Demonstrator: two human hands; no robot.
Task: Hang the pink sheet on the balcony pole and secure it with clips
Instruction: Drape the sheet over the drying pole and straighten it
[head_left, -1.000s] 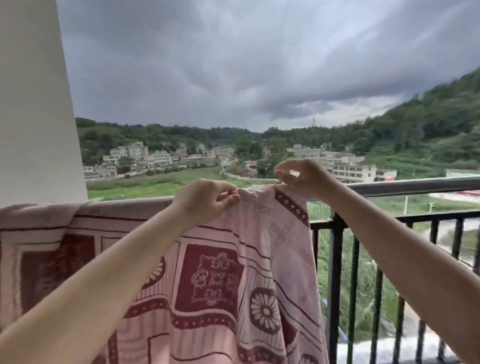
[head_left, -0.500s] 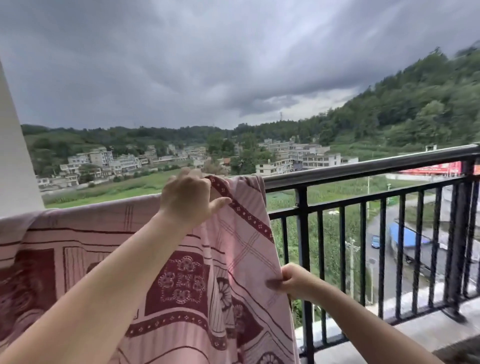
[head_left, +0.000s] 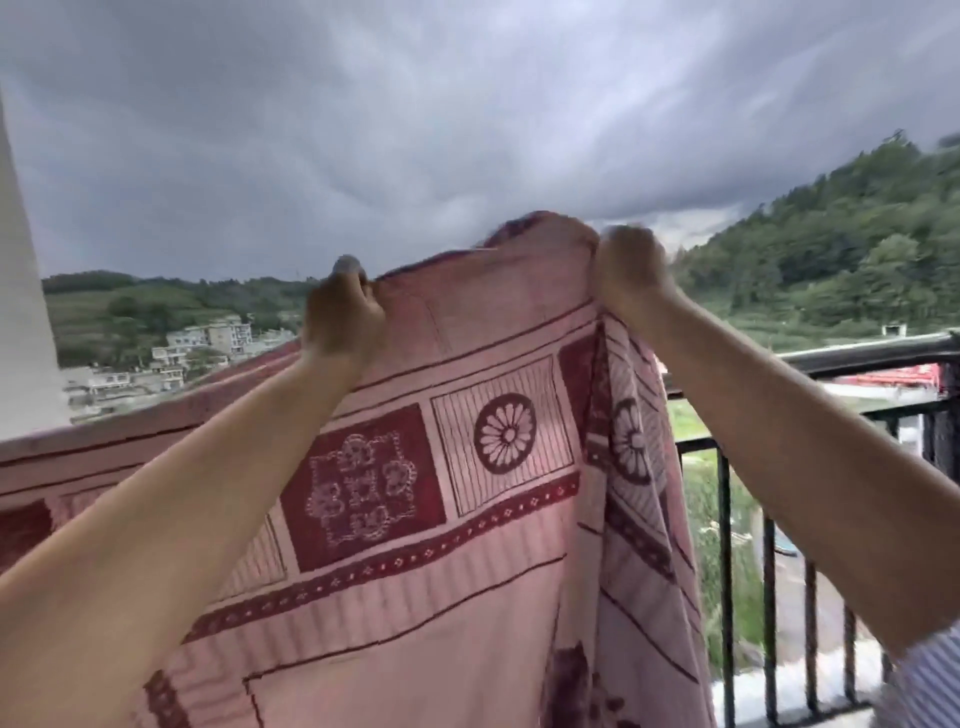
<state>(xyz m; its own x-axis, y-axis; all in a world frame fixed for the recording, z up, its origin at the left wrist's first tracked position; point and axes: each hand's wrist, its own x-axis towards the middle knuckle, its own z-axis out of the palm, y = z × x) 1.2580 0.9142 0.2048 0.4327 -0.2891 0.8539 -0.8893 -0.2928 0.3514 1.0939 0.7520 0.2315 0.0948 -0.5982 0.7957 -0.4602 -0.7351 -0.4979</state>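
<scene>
Outdoors on a balcony, a person raises both bare arms and lifts the top edge of a pink cotton sheet with dark red flower and square patterns (head_left: 467, 519). Fingers of the left hand (head_left: 340, 317) curl tightly around a bunch of the fabric; the right hand (head_left: 626, 273), blurred, grips the edge just beside it and slightly higher. Below and to the left of the hands, the sheet drapes over the dark metal balcony railing (head_left: 857, 353), which runs bare beyond the right hand.
</scene>
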